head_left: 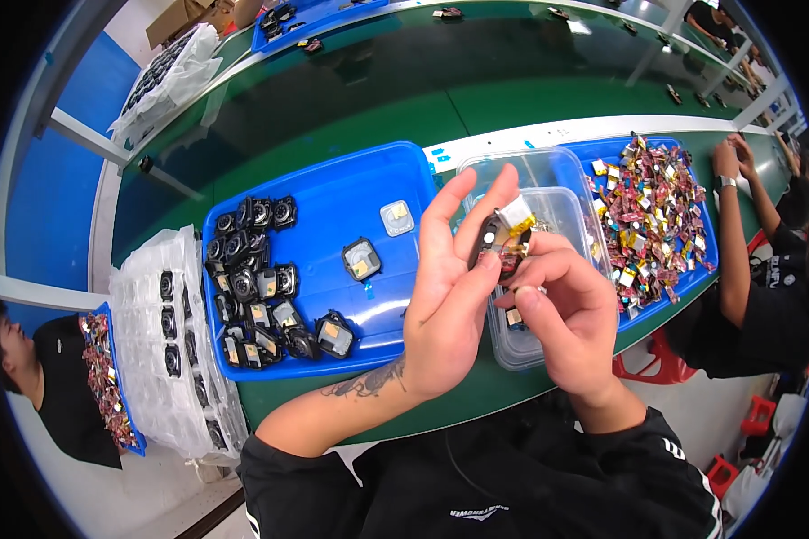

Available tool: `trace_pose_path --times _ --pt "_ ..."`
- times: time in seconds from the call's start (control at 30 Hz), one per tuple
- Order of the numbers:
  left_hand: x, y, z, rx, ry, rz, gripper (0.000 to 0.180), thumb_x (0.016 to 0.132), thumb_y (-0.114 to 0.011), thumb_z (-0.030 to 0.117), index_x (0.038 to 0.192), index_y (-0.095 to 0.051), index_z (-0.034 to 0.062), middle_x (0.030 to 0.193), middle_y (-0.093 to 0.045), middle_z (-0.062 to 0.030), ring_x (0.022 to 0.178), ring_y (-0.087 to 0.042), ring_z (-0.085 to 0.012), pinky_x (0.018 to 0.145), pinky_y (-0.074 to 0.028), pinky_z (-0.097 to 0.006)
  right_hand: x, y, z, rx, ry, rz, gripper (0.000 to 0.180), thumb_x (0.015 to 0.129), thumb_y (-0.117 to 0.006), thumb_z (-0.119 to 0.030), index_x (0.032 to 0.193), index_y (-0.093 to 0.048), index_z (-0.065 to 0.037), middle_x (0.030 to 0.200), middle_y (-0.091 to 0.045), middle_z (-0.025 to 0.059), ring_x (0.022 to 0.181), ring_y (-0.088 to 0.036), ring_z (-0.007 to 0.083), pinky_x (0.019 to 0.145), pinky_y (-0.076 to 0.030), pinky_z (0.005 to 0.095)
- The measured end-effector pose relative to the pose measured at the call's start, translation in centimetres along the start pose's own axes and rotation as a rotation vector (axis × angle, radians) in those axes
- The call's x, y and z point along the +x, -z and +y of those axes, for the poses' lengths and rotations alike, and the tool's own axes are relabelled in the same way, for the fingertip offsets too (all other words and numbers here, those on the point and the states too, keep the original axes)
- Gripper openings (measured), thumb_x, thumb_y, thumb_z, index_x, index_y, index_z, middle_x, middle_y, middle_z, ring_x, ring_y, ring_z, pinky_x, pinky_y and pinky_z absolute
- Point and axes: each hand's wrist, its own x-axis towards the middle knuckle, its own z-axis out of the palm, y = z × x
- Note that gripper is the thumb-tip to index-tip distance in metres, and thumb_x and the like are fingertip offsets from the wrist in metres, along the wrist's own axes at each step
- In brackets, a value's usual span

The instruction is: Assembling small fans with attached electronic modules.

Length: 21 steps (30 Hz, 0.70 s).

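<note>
Electronics assembly workshop, long green conveyor belt (377, 85), blue bins (324, 216), heaped circuit parts (647, 225), a co-worker (737, 310) alongside

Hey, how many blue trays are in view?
4: the large tray, left of the left hand; the right tray, beyond the right hand, heaped with small parts; the top tray, at the upper edge; and the far-left tray, beside a co-worker. Others may be hidden.

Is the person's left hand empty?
No, the left hand holds a small black watch-like device, with a silvery-white piece showing at its upper edge.
</note>
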Motion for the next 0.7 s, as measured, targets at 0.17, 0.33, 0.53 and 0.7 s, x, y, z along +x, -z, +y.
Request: trace_pose_path --times 0.17,0.33,0.53,0.7 --pt "-0.1 0.7 -1.1 0.493 -0.152 -0.131 0.061 0.095 -0.042 -0.002 0.149 -0.014 0.004 0.151 -0.031 -0.025 0.132 -0.045 -0.0297 0.111 -0.033 -0.04 0.8 0.7 -0.7 -0.218 0.169 -0.027 0.009 0.088 -0.061 0.008 0.097 -0.06 0.005 0.117 -0.049 0.0109 0.107 -0.053 0.0137 0.083 -0.05 0.0241" --pt "-0.4 1.3 -1.4 0.771 -0.37 -0.154 0.068 0.088 -0.055 -0.008 0.145 -0.019 0.0032 0.136 -0.043 -0.0211 0.122 -0.052 -0.0264 0.101 -0.042 -0.039 0.7 2.1 -1.0 -0.248 0.218 0.032 0.009 0.088 -0.06 0.008 0.096 -0.06 0.005 0.115 -0.049 0.0113 0.096 -0.056 0.0105 0.077 -0.051 0.0223" --pt "-0.1 1.3 1.1 0.823 -0.018 0.006 0.047 0.081 -0.074 -0.001 0.123 -0.053 0.0011 0.116 -0.056 -0.0099 0.109 -0.057 -0.0202 0.092 -0.049 -0.032 1.7 2.1 0.1 -0.5 0.494 0.004 0.012 0.08 -0.068 -0.004 0.089 -0.059 -0.003 0.093 -0.059 0.0135 0.088 -0.059 0.0317 0.076 -0.048 0.0366" --pt "0.8 2.8 2.1 1.007 -0.088 -0.045 0.016 0.089 -0.067 -0.001 0.105 -0.064 -0.0008 0.099 -0.067 -0.0089 0.082 -0.064 -0.0135 0.072 -0.056 -0.028 1.7 1.3 -0.6 -0.497 0.365 0.008 0.009 0.085 -0.061 -0.003 0.09 -0.054 0.0 0.094 -0.053 0.0124 0.081 -0.059 0.0292 0.07 -0.049 0.038"
